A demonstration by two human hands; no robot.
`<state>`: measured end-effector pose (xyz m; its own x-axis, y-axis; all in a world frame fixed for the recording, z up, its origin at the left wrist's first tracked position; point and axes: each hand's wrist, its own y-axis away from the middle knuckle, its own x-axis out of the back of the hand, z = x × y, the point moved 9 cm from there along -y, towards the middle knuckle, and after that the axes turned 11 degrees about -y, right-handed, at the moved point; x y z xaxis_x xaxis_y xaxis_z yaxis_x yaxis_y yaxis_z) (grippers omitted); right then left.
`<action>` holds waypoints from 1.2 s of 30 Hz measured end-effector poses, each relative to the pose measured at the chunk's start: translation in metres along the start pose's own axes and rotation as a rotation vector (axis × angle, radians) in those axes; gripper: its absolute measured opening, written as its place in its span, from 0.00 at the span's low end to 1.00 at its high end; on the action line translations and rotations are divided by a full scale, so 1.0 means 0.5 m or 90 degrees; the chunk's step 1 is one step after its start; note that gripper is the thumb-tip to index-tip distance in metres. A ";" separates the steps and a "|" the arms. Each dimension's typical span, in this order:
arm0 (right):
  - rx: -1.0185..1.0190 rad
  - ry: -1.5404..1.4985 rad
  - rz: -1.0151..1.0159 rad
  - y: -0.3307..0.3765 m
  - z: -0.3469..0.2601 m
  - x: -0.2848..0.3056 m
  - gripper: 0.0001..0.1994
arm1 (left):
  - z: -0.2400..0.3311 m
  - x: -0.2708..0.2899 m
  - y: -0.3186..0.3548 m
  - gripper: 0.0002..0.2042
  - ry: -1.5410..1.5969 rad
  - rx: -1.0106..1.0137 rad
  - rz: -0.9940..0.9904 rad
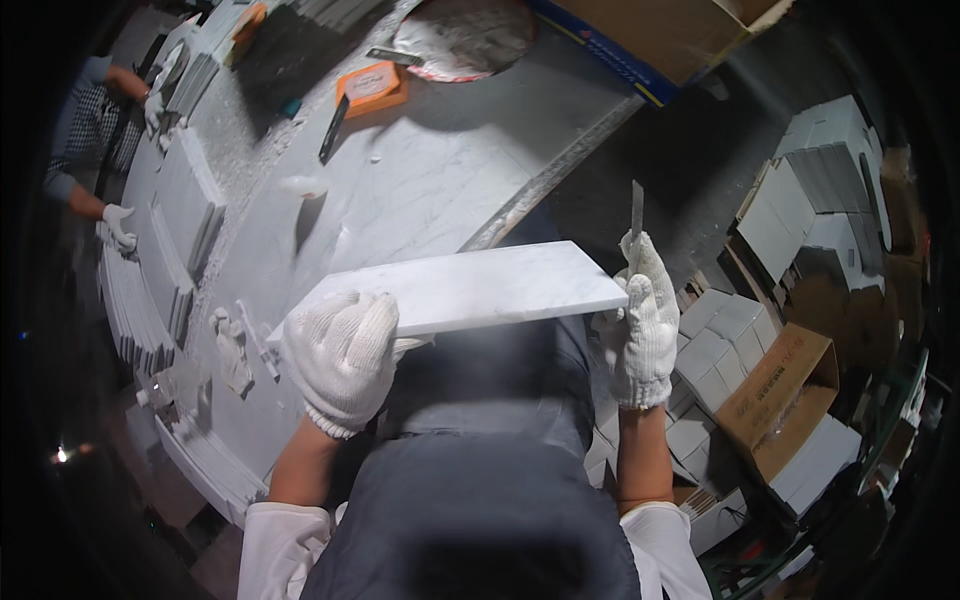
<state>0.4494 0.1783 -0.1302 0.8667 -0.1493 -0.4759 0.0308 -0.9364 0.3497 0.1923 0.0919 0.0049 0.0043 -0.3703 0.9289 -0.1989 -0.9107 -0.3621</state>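
Observation:
A long white marble tile point(490, 285) with faint grey veining is held up over my lap, its left end tilted slightly lower. My left hand point(345, 350), in a white knitted glove, is closed around that left end, fingers curled over the top. At the tile's right end, my gloved right hand point(642, 335) is closed on a thin, flat metal blade point(637, 212) that points upward. The right fingers are close against the tile's corner; whether they also bear its weight is hidden.
An orange box point(372, 88), a dark-handled tool point(334, 128) and a round silvery tray point(465, 35) sit on the pale slab table point(430, 165). Tile stacks point(190, 200) line the left, by a co-worker's gloved hand point(120, 228). At right are cardboard boxes point(775, 400) and more tiles point(830, 150).

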 end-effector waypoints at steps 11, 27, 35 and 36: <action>-0.237 0.315 -0.222 0.035 -0.032 -0.032 0.28 | -0.002 -0.031 0.033 0.22 0.020 0.048 -0.207; -0.115 0.733 -0.315 0.204 0.045 -0.081 0.25 | 0.068 -0.104 0.106 0.30 0.045 -0.023 -0.202; -0.054 0.691 -0.187 0.218 0.062 -0.048 0.24 | 0.091 -0.117 0.110 0.27 0.013 -0.040 -0.222; -0.038 0.686 -0.185 0.225 0.068 -0.055 0.24 | 0.093 -0.120 0.112 0.27 0.003 -0.042 -0.220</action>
<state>0.4119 0.0666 -0.1052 0.8002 0.4534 0.3925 0.3008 -0.8697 0.3913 0.2265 0.0545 -0.0748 0.0774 -0.0407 0.9962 -0.2499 -0.9681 -0.0202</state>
